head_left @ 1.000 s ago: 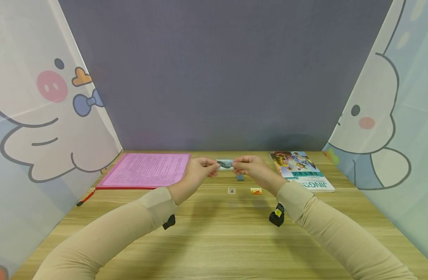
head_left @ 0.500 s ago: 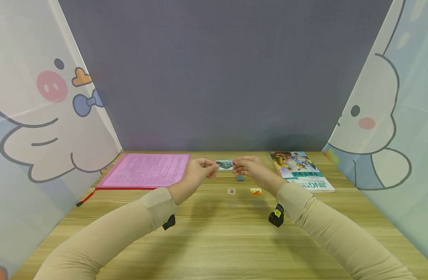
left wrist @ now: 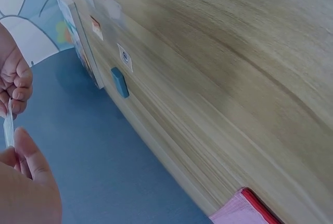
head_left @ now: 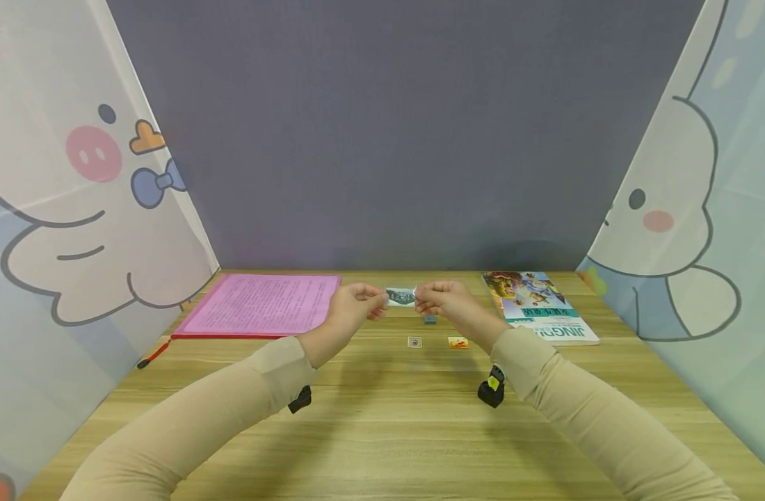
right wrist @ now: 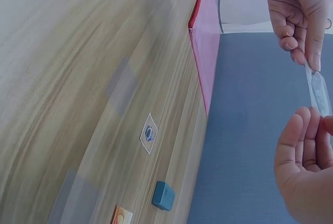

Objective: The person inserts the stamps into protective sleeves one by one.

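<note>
Both hands hold a small printed card [head_left: 400, 297] up above the far part of the table. It has a dark picture on a pale ground and looks glossy, perhaps in a clear sleeve; in the right wrist view this thin card [right wrist: 319, 92] appears edge-on and translucent. My left hand [head_left: 352, 308] pinches its left end between thumb and fingers. At the right end, my right hand [head_left: 455, 306] pinches it, fingers curled. Beneath lie a stamp-like square [head_left: 414, 342] with a round emblem, a yellow-and-red stamp-like piece [head_left: 458, 343] and a blue block [head_left: 429, 320].
A pink printed sheet [head_left: 263, 303] on a red-edged folder lies at the left, with a red cord [head_left: 157, 353]. At the right is an illustrated book [head_left: 535, 303]. Two clear film pieces [right wrist: 124, 86] lie on the wooden table [head_left: 395, 431]. A grey wall [head_left: 401, 139] stands behind.
The card has dropped very slightly and turned a little in the fingers, its picture catching the light differently. Both hands keep their pinch; the things on the table have not moved.
</note>
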The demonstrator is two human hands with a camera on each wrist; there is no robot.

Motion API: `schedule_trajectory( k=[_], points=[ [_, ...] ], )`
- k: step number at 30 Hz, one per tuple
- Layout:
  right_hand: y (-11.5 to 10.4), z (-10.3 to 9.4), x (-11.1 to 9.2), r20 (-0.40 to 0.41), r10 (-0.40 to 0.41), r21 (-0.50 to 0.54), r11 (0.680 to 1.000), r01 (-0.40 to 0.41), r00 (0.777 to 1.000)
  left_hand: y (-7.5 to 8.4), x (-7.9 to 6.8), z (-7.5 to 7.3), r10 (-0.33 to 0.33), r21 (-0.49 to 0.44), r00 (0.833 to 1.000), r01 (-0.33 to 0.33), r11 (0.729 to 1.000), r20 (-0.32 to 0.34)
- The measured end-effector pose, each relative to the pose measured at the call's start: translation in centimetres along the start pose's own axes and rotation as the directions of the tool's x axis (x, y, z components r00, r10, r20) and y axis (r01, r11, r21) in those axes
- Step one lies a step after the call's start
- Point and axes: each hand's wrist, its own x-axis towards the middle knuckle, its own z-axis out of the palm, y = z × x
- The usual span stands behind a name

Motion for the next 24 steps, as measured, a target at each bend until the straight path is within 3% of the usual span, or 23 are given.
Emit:
schedule_trajectory(
  k=[7, 16, 24],
  points=[
    [-0.2, 0.7, 1.0, -0.057, 0.058, -0.027, 0.998, -0.060, 0.997, -0.4, 0.8, -0.4, 0.003, 0.009, 1.000, -0.003, 1.000, 0.002],
    [-0.6, 2.2, 1.8, -0.108, 0.135, -0.033, 0.990, -0.139, 0.985, -0.8, 1.8, -1.2, -0.053, 0.079, 0.998, 0.055, 0.995, -0.031],
    [0.5, 3.3, 2.5, -0.132, 0.177, -0.023, 0.983, -0.182, 0.975, -1.6, 2.3, -1.7, -0.113, 0.098, 0.993, 0.116, 0.988, -0.034]
  ],
)
